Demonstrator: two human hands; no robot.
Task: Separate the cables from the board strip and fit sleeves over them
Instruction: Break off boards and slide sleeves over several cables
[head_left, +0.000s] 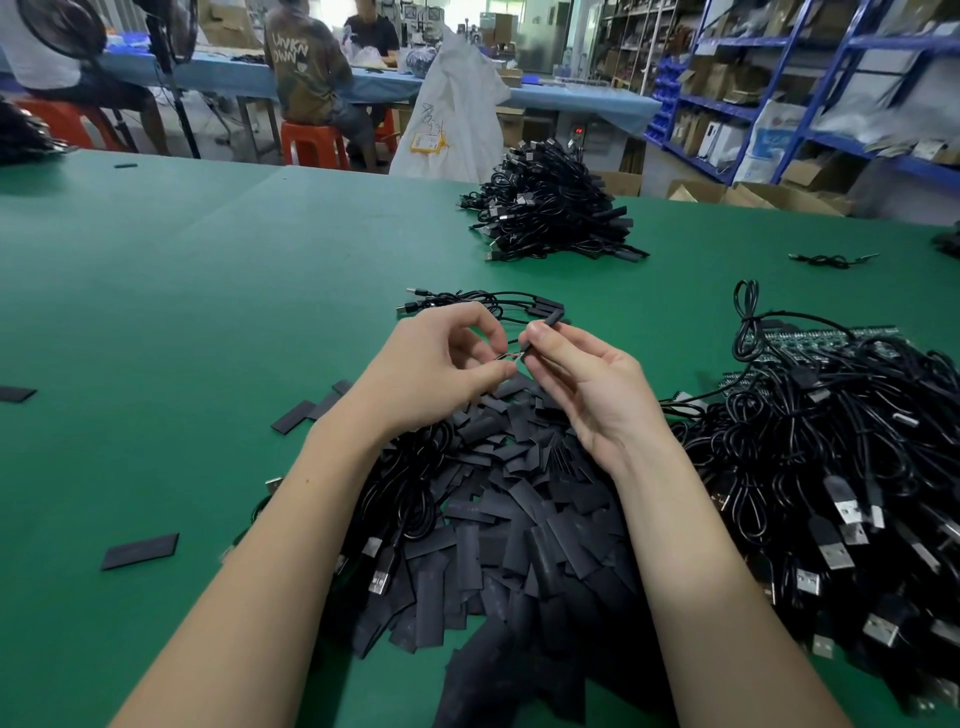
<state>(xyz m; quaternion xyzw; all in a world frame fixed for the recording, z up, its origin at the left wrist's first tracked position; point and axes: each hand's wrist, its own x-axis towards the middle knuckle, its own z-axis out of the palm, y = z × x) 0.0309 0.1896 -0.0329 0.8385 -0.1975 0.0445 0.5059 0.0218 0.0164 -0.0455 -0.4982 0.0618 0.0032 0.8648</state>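
Observation:
My left hand (434, 369) pinches the thin wire end of a black cable (506, 357) between thumb and forefinger. My right hand (584, 382) pinches a black sleeve (540, 332), held upright right beside that wire end. Under both hands lies a heap of flat black sleeves (519, 519). To the right a tangle of black USB cables (841, 457) covers a green board strip (831, 335). A few sleeved cables (483, 304) lie just beyond my hands.
A big pile of finished black cables (550, 208) sits farther back on the green table (182, 312). Loose sleeves (140, 552) lie scattered at the left. People sit at a blue bench behind; blue shelving (779, 78) stands at the right.

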